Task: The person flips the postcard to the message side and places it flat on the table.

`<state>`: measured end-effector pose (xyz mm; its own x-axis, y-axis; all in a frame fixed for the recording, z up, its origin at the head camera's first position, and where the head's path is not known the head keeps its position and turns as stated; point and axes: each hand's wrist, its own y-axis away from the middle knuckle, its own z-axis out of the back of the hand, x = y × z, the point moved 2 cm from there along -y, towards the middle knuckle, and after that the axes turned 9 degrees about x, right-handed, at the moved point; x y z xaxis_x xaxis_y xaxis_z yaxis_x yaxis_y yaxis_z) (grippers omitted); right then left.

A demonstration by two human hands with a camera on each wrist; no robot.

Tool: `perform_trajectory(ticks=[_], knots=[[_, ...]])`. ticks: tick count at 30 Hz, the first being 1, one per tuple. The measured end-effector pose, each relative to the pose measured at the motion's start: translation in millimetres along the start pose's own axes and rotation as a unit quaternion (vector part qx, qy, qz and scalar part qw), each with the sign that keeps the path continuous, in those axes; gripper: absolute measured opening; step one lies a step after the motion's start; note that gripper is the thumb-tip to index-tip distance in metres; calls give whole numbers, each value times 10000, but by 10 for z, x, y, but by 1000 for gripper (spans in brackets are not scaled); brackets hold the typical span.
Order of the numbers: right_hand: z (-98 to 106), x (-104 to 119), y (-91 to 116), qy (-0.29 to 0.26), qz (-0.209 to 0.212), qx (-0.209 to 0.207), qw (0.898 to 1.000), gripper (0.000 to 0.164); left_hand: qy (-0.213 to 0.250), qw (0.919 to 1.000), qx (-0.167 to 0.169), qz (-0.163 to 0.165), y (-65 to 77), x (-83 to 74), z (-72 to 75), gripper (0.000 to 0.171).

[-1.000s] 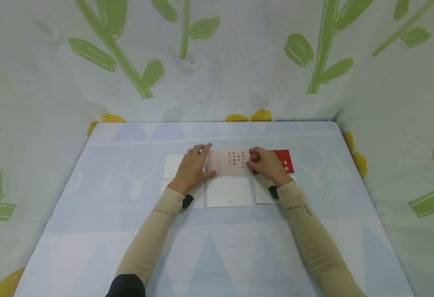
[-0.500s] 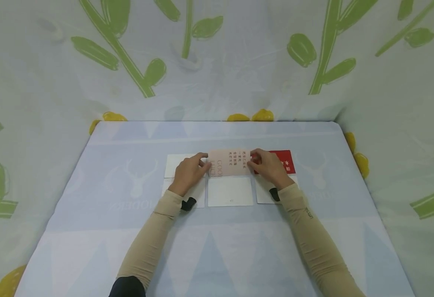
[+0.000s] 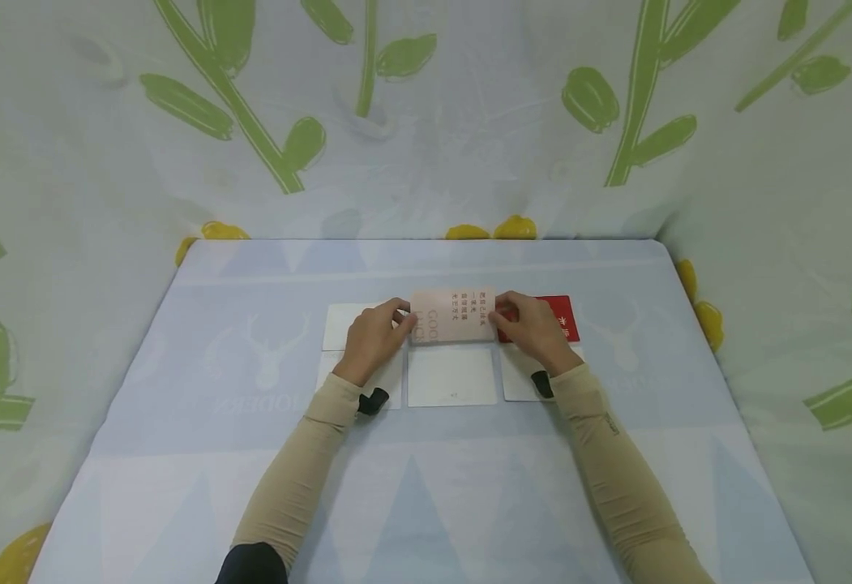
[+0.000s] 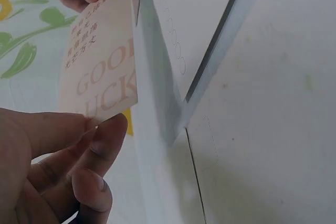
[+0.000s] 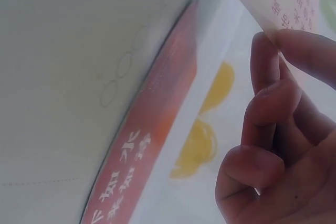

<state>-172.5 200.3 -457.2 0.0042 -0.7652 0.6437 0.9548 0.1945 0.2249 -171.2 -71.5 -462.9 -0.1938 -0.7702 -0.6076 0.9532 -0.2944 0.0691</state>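
A pale pink card printed with "GOOD LUCK" and vertical characters is held up a little off the table between both hands. My left hand pinches its left end between thumb and fingers; the left wrist view shows the grip at a lower corner of the card. At the other end, my right hand pinches the card with thumb and forefinger, the other fingers curled in the right wrist view. Just below it lies a white card. A red card with white characters lies partly behind the right hand.
White cards lie under the left forearm, including an upper-left card, and another white card lies below the red one. They rest on a pale blue patterned tablecloth. A leaf-printed curtain rises beyond the table's back edge.
The left hand has gone from lying over the pink card's left edge to pinching that end. The card has since risen slightly and tilted, with both hands holding it.
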Motion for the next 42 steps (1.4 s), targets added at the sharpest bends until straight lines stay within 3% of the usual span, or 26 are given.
perform_trajectory(ticks=[7, 17, 29, 42], knots=[[36, 32, 68, -168, 173, -201, 9995, 31, 7, 9998, -174, -92, 12, -27, 21, 31], [62, 59, 118, -179, 312, -416, 9985, 30, 123, 9997, -169, -145, 33, -60, 43, 31], [65, 61, 155, -195, 285, -405, 9986, 28, 240, 9988, -294, -310, 36, -41, 29, 29], [38, 12, 139, -261, 244, -361, 9987, 29, 766, 9968, -23, -210, 50, -46, 22, 27]])
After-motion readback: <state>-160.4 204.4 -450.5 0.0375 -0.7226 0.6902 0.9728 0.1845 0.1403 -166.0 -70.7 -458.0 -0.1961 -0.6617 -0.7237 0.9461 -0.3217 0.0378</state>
